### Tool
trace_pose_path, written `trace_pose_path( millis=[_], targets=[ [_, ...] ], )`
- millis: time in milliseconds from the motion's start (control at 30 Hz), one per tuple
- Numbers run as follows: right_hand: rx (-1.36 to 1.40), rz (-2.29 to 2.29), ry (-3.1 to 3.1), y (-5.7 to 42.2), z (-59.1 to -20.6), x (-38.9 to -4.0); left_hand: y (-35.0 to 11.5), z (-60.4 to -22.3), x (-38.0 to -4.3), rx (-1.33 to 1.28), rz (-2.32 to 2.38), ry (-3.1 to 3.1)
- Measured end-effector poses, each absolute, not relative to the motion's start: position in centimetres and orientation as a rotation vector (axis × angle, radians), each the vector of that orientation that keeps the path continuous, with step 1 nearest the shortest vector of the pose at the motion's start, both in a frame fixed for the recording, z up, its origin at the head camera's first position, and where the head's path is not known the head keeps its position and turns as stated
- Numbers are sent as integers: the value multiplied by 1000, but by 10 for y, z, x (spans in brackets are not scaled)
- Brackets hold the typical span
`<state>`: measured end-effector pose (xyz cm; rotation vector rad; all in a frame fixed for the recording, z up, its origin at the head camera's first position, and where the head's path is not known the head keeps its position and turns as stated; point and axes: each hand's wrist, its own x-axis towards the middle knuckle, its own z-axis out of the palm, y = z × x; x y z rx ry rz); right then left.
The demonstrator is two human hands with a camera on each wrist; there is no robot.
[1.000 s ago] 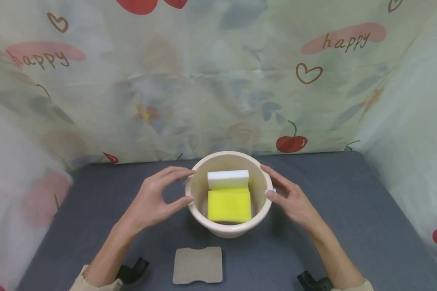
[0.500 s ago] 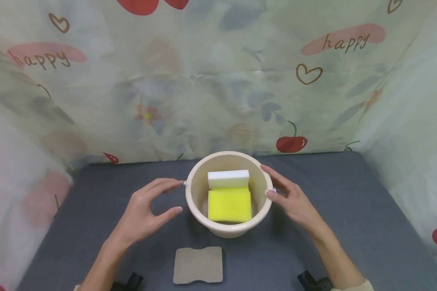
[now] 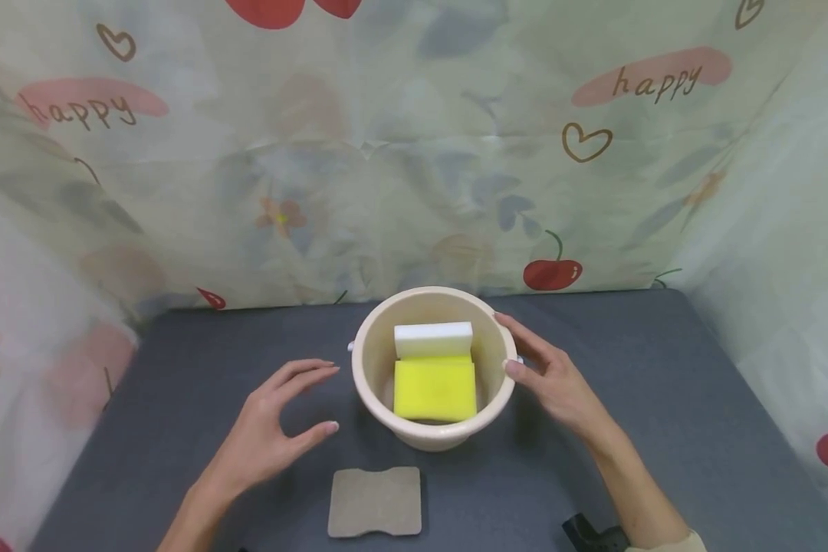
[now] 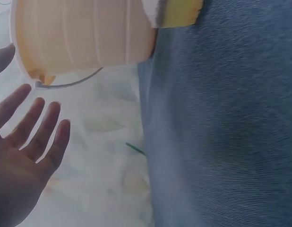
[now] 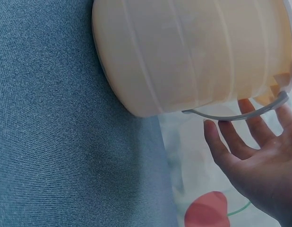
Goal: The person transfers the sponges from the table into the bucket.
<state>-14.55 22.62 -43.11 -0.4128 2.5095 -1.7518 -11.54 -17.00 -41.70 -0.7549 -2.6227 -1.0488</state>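
Note:
A cream bucket (image 3: pixel 432 431) with a thin wire handle (image 5: pixel 236 116) stands upright on the dark cloth. Inside it lie a yellow sponge (image 3: pixel 435 389) and, behind that, a white-topped block (image 3: pixel 433 331) with yellow below. My right hand (image 3: pixel 559 387) holds the bucket's right rim, thumb over the edge and fingers along the outside near the handle. To the bucket's left, my left hand (image 3: pixel 265 429) hovers apart from it, fingers and thumb spread, holding nothing. In front lies a notched sponge (image 3: pixel 375 502), grey face up; its yellow side shows in the left wrist view.
A dark grey cloth (image 3: pixel 669 429) covers the table. Printed curtains (image 3: pixel 386 192) close off the back and both sides, with the back one near the bucket. A black wrist mount (image 3: pixel 593 534) sits by the right forearm.
My left hand has let go of the bucket's left rim and moved left and toward me. The right hand, bucket and sponges stay where they were.

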Motion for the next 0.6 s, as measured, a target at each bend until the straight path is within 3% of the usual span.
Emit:
trace_pose_path(
  millis=[600],
  targets=[
    [-365, -1752, 2505, 225, -431, -145, -168, -453, -92, -747, -1117, -2896]
  ],
)
